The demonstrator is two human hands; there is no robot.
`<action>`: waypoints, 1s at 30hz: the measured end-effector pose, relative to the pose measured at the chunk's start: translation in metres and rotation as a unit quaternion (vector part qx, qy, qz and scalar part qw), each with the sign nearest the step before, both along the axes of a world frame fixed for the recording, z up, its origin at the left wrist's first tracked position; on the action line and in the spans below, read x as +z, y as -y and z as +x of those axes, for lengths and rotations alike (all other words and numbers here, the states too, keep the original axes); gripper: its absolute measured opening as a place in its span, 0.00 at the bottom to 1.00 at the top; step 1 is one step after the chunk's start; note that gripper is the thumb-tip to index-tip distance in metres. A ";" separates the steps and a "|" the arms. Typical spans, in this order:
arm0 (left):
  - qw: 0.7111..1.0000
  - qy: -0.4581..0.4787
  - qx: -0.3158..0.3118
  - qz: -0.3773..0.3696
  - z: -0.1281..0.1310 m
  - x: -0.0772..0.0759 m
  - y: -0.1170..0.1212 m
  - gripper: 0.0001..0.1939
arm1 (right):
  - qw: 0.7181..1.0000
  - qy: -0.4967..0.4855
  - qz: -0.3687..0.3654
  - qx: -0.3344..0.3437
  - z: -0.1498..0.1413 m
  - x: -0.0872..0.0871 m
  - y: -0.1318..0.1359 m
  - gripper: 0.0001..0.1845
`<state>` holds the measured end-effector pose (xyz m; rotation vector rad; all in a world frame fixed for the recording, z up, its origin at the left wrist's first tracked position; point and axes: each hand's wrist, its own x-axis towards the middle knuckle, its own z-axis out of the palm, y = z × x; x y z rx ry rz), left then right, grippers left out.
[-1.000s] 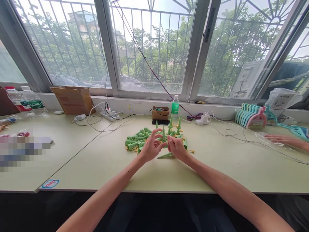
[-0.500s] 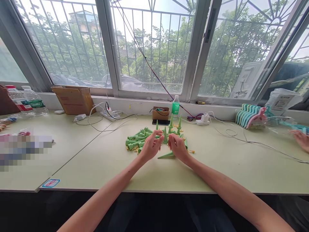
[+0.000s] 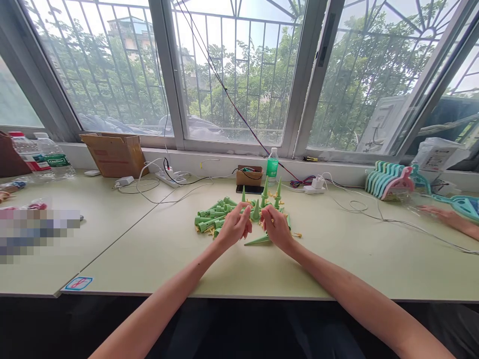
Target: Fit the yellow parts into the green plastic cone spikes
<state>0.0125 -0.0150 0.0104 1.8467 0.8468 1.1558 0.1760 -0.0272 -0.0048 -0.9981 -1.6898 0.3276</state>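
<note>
My left hand (image 3: 235, 224) is over the front of a pile of green plastic watering spikes (image 3: 209, 219), its fingers curled inward and the thumb on top; anything inside is hidden. Facing it, my right hand (image 3: 277, 225) is closed too, its fingertips hiding whatever they pinch. A pointed green cone (image 3: 256, 211) stands between the hands, close to the right fingertips; whether they touch it I cannot tell. Behind, assembled spikes (image 3: 265, 193) with small yellow valves point upward. One loose green cone (image 3: 257, 240) lies flat below my right hand.
Behind the pile are a black phone (image 3: 249, 189), a small cardboard box (image 3: 249, 177) and a green-labelled bottle (image 3: 272, 164). White cables and a power strip (image 3: 170, 178) run along the back. At right, another person's hand (image 3: 441, 214) is by a blue plastic item (image 3: 462, 205) and hangers (image 3: 389, 180).
My left fingers have curled in more, and the cone between my hands has shifted and tilted slightly. At far right, the other person's hand has moved left and the blue item has come into view.
</note>
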 end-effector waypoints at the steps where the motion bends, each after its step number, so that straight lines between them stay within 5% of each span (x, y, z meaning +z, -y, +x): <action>1: 1.000 0.005 -0.014 -0.013 0.000 -0.001 -0.001 0.21 | 1.000 0.002 0.000 0.003 0.000 0.000 0.000 0.21; 30: 0.996 0.050 -0.053 -0.051 -0.002 0.003 -0.002 0.22 | 0.998 0.037 0.046 0.025 0.000 0.000 0.000 0.15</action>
